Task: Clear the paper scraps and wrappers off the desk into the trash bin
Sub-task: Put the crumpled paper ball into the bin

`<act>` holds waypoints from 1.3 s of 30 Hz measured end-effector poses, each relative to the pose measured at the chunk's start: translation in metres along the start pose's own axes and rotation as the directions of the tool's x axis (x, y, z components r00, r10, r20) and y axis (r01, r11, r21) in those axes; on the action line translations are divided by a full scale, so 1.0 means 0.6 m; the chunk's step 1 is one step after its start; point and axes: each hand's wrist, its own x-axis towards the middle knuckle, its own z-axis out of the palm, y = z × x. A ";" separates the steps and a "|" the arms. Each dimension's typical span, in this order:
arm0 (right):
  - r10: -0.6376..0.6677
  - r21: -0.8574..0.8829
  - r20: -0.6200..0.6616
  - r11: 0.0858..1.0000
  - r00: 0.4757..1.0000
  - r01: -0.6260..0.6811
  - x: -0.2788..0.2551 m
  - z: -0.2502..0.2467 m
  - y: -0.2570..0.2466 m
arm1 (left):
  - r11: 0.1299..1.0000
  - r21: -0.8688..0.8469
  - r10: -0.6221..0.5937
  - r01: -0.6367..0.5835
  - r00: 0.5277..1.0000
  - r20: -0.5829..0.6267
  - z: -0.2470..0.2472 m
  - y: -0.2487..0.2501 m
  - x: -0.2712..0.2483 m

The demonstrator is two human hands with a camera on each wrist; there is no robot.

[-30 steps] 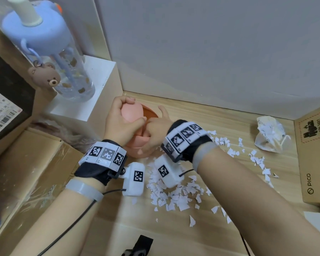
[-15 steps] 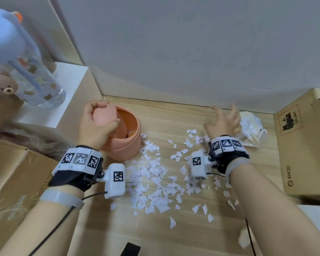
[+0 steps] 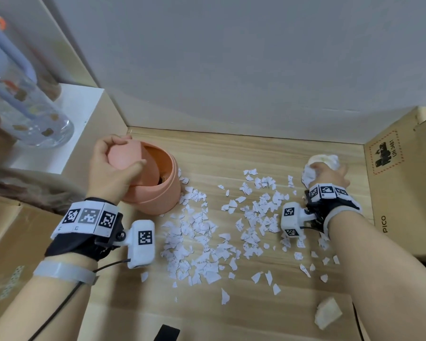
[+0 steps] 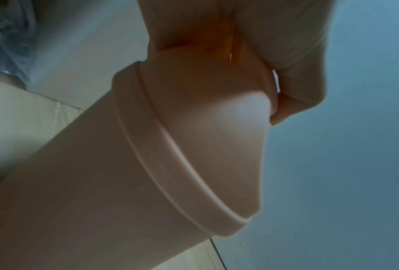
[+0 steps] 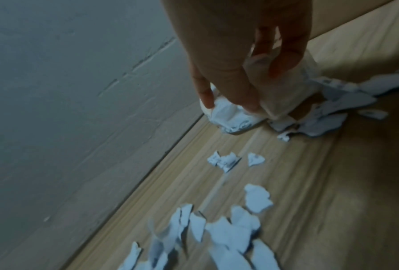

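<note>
Left hand (image 3: pixel 113 168) is gripping the tilted swing lid (image 3: pixel 128 158) of the pink trash bin (image 3: pixel 158 193), fingers (image 3: pixel 119 141) curling over the lid's top edge, thumb pressing its near face. The bin is standing on the table (image 3: pixel 231 148) directly under those fingers. Torn paper scraps (image 3: pixel 207 237) are lying scattered between the two hands. Right hand (image 3: pixel 330 172) is closing on a crumpled white wrapper (image 5: pixel 231 117) at the table's back edge; fingers (image 5: pixel 205 95) are curling down around it, wrapper touching the table beneath the fingertips, beside a cardboard box (image 3: pixel 401 183).
</note>
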 end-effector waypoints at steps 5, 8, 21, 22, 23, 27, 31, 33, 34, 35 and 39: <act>-0.104 0.069 -0.013 0.992 0.994 0.105 -0.032 -0.017 -0.027 | 1.000 -0.003 0.007 -0.007 1.000 0.009 -0.001 -0.001 0.002; -0.312 0.200 -0.160 0.919 0.936 0.341 -0.081 -0.024 -0.083 | 1.000 -0.001 0.008 -0.008 1.000 0.017 -0.002 0.001 0.001; -0.745 0.702 0.114 0.529 0.657 0.478 -0.348 0.064 -0.316 | 1.000 -0.027 -0.014 0.017 0.994 0.107 -0.010 0.000 -0.004; -0.753 0.659 0.071 0.527 0.654 0.536 -0.355 0.076 -0.317 | 1.000 -0.026 0.002 0.001 0.993 0.119 -0.012 0.000 -0.004; -0.770 0.629 0.040 0.515 0.637 0.582 -0.360 0.087 -0.315 | 1.000 -0.023 0.012 -0.009 0.992 0.128 -0.014 0.000 -0.004; -0.872 0.481 0.004 0.431 0.490 0.763 -0.365 0.115 -0.280 | 1.000 -0.018 0.001 0.001 0.989 0.150 -0.020 -0.007 -0.001; -0.920 -0.029 0.088 0.381 0.382 0.924 -0.352 0.116 -0.240 | 0.999 -0.043 -0.009 0.016 0.988 0.157 -0.019 -0.010 -0.002; -0.920 -0.144 0.149 0.342 0.362 0.929 -0.354 0.111 -0.242 | 0.998 -0.054 -0.002 0.011 0.987 0.159 -0.018 -0.009 -0.003; -0.908 -0.185 0.206 0.329 0.364 0.926 -0.356 0.111 -0.250 | 0.999 -0.054 0.005 0.004 0.986 0.166 -0.018 -0.008 -0.003; -0.891 -0.221 0.263 0.319 0.371 0.922 -0.358 0.113 -0.260 | 0.999 -0.050 0.011 -0.003 0.985 0.175 -0.018 -0.009 -0.003; -0.825 -0.309 0.387 0.306 0.413 0.900 -0.361 0.128 -0.307 | 1.000 -0.020 0.004 -0.001 0.988 0.156 -0.027 -0.004 0.000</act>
